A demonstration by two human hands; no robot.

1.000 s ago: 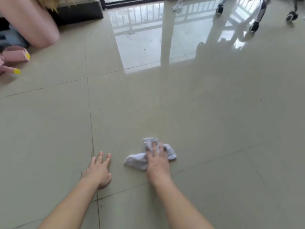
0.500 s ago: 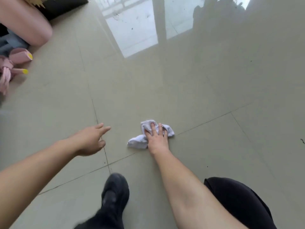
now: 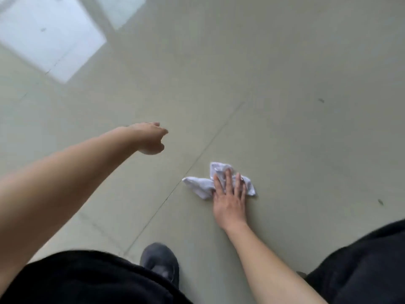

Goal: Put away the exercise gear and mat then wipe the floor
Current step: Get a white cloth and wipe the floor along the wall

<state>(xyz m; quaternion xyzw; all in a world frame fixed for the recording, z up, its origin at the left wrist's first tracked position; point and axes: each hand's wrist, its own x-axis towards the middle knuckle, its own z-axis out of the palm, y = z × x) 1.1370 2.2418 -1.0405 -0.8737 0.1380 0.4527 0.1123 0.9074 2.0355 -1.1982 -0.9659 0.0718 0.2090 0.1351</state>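
Observation:
A crumpled white cloth (image 3: 197,185) lies on the glossy beige tile floor (image 3: 285,106). My right hand (image 3: 229,200) presses flat on the cloth's right part, fingers spread over it. My left hand (image 3: 150,138) hangs in the air to the upper left of the cloth, off the floor, fingers loosely curled and holding nothing. No exercise gear or mat is in view.
My black shoe (image 3: 161,263) stands on the floor below the cloth, with black trouser legs (image 3: 359,266) at both lower corners. Bright window reflections (image 3: 48,38) lie on the tiles at the upper left. Small dark specks (image 3: 380,201) dot the floor at the right.
My left hand has lifted off the floor and now hovers. The view has tilted down and right, so my legs and shoe appear. The right hand stays on the cloth.

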